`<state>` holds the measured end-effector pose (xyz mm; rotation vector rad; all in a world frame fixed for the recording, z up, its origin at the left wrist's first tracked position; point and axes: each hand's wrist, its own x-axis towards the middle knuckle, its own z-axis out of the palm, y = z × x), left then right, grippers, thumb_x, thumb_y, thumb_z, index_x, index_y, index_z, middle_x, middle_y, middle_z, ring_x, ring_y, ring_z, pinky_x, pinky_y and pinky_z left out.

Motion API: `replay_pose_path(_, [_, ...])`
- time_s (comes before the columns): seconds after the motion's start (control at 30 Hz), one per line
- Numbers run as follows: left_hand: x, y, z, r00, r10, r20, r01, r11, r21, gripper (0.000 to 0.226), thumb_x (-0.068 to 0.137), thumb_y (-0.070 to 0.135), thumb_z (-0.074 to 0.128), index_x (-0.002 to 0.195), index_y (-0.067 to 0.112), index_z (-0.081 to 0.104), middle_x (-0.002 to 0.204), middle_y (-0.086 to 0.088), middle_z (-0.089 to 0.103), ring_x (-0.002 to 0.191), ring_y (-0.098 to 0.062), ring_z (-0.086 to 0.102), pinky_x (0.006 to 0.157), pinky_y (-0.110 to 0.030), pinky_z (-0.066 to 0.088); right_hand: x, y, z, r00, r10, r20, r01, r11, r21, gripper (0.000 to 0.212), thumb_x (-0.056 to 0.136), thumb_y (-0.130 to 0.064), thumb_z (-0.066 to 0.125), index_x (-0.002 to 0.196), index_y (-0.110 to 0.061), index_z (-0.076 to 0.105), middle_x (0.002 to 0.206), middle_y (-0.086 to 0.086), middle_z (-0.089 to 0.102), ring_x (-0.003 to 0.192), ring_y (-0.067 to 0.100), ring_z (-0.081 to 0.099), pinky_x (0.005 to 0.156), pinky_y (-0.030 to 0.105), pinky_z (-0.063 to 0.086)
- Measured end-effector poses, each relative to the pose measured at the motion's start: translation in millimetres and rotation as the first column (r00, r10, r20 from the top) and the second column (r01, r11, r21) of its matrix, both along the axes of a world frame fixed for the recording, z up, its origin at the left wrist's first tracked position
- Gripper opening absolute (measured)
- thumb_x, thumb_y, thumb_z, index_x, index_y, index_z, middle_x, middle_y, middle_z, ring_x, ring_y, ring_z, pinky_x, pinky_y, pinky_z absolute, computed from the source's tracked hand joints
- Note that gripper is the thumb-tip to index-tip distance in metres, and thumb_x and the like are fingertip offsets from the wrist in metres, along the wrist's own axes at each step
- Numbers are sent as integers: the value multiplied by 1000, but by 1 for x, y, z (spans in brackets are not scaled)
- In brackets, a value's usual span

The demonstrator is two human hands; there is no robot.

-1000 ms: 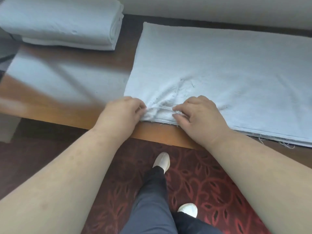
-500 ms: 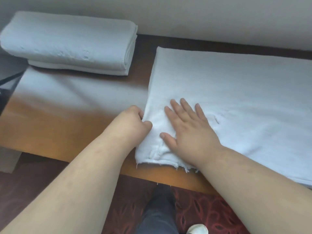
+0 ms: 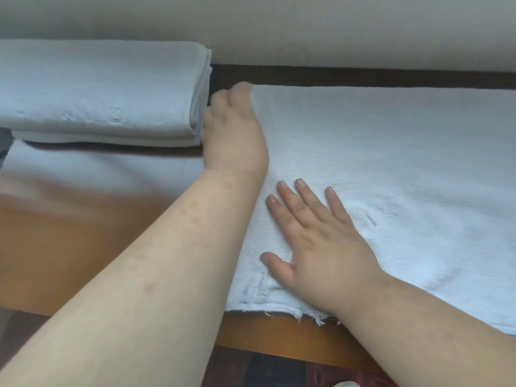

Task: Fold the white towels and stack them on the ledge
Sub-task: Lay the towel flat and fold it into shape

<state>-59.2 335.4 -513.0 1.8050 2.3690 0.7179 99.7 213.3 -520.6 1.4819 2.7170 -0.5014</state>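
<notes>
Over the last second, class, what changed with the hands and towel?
The left hand let go of the towel's near corner and slid along its left edge to the far corner. The right hand opened and pressed flat. The folded stack stayed put.

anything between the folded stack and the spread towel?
Head view: only the left hand, along the spread towel left edge, beside the folded stack.

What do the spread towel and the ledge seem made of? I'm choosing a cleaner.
Spread towel: looks like white woven cotton, matte, with ribbed texture and a frayed near hem. Ledge: apparently wood or wood-look laminate, orange-brown and glossy, reflecting light; which one is unclear.
</notes>
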Motion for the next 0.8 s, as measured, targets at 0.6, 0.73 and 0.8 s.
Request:
replay_pose_path(0.6, [89, -65, 3, 867, -497, -41, 463, 832, -305, 54, 101, 42, 33, 153, 30, 24, 161, -3, 19, 148, -25, 13, 118, -46, 8, 93, 9, 33, 687, -469, -555, 546, 837, -31, 45, 93, -19, 39, 135, -20, 56, 141, -3, 53, 146, 18, 25, 121, 38, 15])
replay_pose_path(0.73, [94, -82, 0, 859, -486, -163, 344, 783, -518, 65, 94, 49, 28, 154, 34, 9, 164, 0, -1, 150, -23, -5, 119, -53, -2, 200, -7, 14, 741, -658, 136, 665, 747, -8, 69, 99, -54, 25, 157, -19, 10, 166, 4, 1, 151, 21, -8, 121, 50, -3])
replay_pose_path(0.8, [113, -75, 14, 898, -413, -153, 267, 786, -558, 71, 89, 28, 42, 154, 30, 13, 164, -2, 0, 150, -25, -3, 119, -54, 0, 228, -20, 9, 768, -633, 96, 640, 766, -61, 77, 95, -64, 24, 157, -19, 9, 165, 4, -2, 151, 19, -9, 121, 47, -4])
